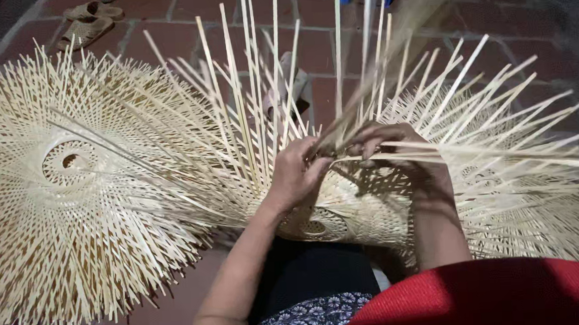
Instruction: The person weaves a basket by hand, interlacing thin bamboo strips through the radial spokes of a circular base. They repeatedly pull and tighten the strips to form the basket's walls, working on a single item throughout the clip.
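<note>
Hands, left (298,172) and right (385,142), pinch bamboo strips (365,77) whose blurred tops run off-frame.

woven piece (346,212) on lap | woven disc (70,182) left on floor (174,35) | sandals (87,24) behind

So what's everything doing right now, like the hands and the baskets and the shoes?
Left hand: fingers closed on the bamboo strips.
Right hand: fingers curled over the strips, pinching them.
Basket on the lap: half woven, loose strips sticking up.
Big woven piece: lying flat on the brick floor, untouched, ends spread out.
Woven piece on the right: lying on the floor, ends spread.
Sandals: empty, on the floor.
</note>
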